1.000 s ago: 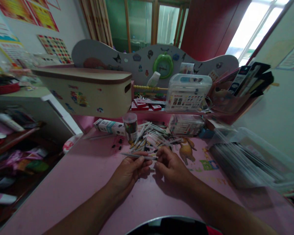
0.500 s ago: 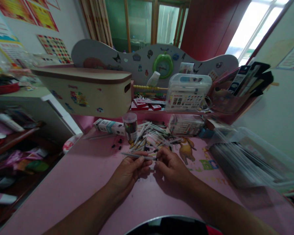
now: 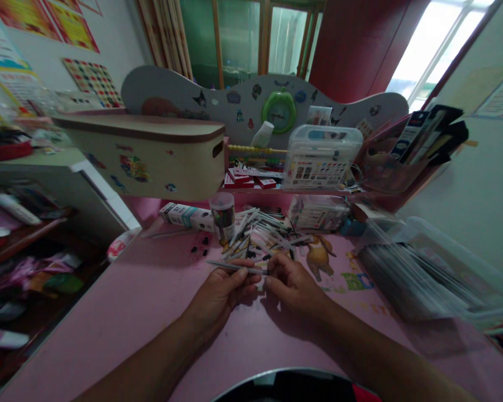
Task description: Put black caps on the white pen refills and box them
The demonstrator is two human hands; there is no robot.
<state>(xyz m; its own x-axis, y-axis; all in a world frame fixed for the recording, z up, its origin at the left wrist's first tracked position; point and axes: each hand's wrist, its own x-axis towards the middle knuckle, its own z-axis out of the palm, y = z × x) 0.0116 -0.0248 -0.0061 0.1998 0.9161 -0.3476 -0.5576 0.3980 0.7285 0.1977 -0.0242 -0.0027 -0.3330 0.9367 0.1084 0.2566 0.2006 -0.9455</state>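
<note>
Between thumb and fingers, my left hand (image 3: 228,287) grips a slim translucent pen (image 3: 224,264) that points left, a little above the pink desk (image 3: 142,335). At the pen's right end, my right hand (image 3: 291,282) is closed in a pinch with its fingertips around the dark tip. Whether a separate small part sits in that pinch is hidden. Just beyond both hands lies a loose pile of pen parts (image 3: 262,231), white and clear tubes with some dark pieces. Several small black caps (image 3: 205,241) lie to the left of the pile.
A clear round jar (image 3: 223,216) with pens stands behind the pile, beside a long printed box (image 3: 186,216). At the right, a clear plastic bin (image 3: 448,240) holds many dark-tipped pens. A shelf above carries a cream storage box (image 3: 151,162) and a clear marker case (image 3: 322,159).
Almost nothing differs. Both hands stay at the same place on the pen, with only a very slight shift of the right fingers at its end.
</note>
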